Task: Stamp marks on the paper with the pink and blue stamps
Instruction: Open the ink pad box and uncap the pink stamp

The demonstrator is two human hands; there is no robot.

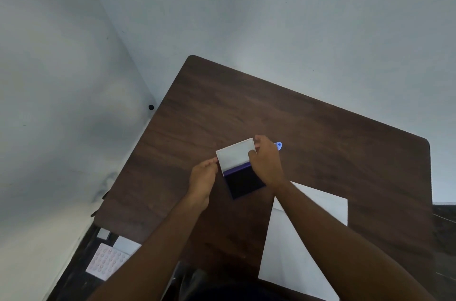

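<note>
Both hands hold the ink pad case open.

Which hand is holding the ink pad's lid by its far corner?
The right hand, pinching the open lid at its far right corner; the left hand only meets its left edge.

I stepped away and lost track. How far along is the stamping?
Done: nothing on the paper, which looks blank. In hand: both hands, left hand and right hand, hold the ink pad's opened lid. Left: inking and pressing; only the blue stamp shows.
</note>
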